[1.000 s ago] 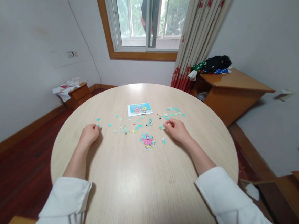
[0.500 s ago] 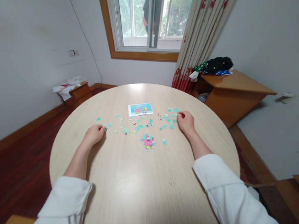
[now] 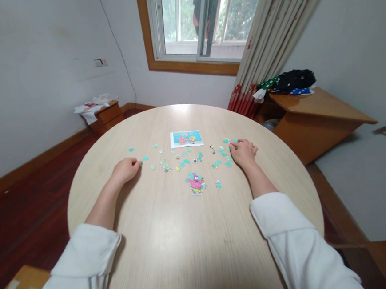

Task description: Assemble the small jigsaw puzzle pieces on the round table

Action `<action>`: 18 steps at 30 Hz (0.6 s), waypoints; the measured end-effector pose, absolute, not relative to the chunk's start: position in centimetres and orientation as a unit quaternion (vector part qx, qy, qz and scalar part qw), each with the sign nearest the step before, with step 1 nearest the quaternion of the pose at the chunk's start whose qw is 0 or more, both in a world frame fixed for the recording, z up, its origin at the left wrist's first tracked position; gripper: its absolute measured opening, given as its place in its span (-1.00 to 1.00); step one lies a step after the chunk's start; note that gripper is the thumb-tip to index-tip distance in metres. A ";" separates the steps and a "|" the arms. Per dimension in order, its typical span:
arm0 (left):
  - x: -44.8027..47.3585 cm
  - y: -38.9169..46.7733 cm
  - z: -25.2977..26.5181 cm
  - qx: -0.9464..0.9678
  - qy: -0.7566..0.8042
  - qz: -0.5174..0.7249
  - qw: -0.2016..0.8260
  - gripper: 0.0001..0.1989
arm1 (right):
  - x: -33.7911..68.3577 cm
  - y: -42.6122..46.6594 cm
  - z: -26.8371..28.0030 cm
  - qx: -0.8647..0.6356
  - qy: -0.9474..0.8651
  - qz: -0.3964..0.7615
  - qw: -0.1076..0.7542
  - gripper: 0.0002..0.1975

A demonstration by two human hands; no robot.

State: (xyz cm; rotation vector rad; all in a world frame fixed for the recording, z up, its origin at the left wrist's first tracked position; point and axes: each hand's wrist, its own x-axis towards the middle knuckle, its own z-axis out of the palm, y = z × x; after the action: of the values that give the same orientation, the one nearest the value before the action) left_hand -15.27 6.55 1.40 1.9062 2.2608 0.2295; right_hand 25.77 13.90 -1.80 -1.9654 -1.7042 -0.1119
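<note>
My left hand (image 3: 127,169) is closed at the left of the round table, pinching a small teal puzzle piece (image 3: 141,163) between thumb and finger. At the right, my right hand (image 3: 243,152) rests over a group of loose puzzle pieces (image 3: 222,149), its fingers apart and the tips at the pieces' edge. A partly joined puzzle section (image 3: 195,184) with a pink starfish figure lies between the hands, nearer to me. Just right of it is a small separate piece (image 3: 218,184). Other teal and pale pieces (image 3: 184,162) are scattered across the middle.
Behind the pieces lies a printed reference picture (image 3: 186,138) with a white margin. The pale wooden table (image 3: 175,253) has a rounded edge. A wooden cabinet (image 3: 324,112) with cloths on top stands at the right, a small drawer unit (image 3: 109,115) at the back left.
My right hand's fingers have spread from a closer curl, over the pieces at the right. The left hand keeps its pinch on the piece. The whole view has shifted slightly.
</note>
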 end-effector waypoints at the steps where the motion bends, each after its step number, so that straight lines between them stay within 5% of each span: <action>1: -15.2 6.5 1.4 0.638 0.761 0.078 0.088 -0.63 | 25.8 13.9 -1.7 -0.723 -0.634 -0.041 0.272 -0.69; 18: -15.0 6.5 1.7 0.623 0.772 0.080 0.099 -0.66 | 25.3 13.7 -1.0 -0.719 -0.632 -0.016 0.290 -0.79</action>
State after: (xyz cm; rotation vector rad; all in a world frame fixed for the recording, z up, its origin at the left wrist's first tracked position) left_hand -14.99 6.51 1.71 1.8416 2.2838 0.2352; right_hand 25.26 13.71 -1.00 -1.9172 -1.6851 -0.0419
